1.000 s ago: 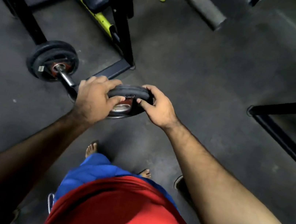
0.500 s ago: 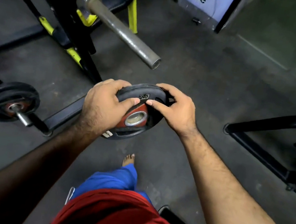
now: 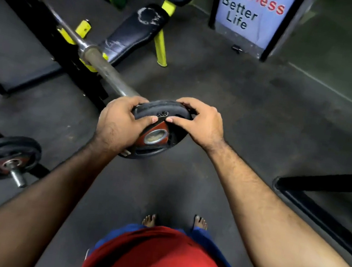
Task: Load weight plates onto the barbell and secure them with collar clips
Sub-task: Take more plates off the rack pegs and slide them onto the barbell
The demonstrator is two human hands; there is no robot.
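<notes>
Fingers (image 3: 139, 102) of the left hand (image 3: 119, 122) curl over the upper left rim of a small black weight plate (image 3: 159, 131), the thumb pressed on its near face; fingers of the right hand (image 3: 199, 123) curl over the upper right rim, the thumb likewise on the near face, so that both hands grip the plate. The plate is held in the air above the floor (image 3: 264, 114), tilted with its face toward the camera, showing a red centre, a metal-lined bore and the marking "2.5". The bare sleeve end of the barbell (image 3: 109, 70) runs from the upper left and passes behind the left hand, just beyond the plate; whether the bore has met the sleeve cannot be told. The bar lies on a black and yellow rack (image 3: 68, 53), with a worn black bench pad (image 3: 135, 31) behind it. At lower left, a second plate (image 3: 4, 157) sits on a short peg. A sign (image 3: 247, 13) reading "Fitness Better Life" stands at the top. A black frame (image 3: 320, 200) lies at right. Bare feet (image 3: 149, 219), blue trousers and a red shirt occupy the bottom.
</notes>
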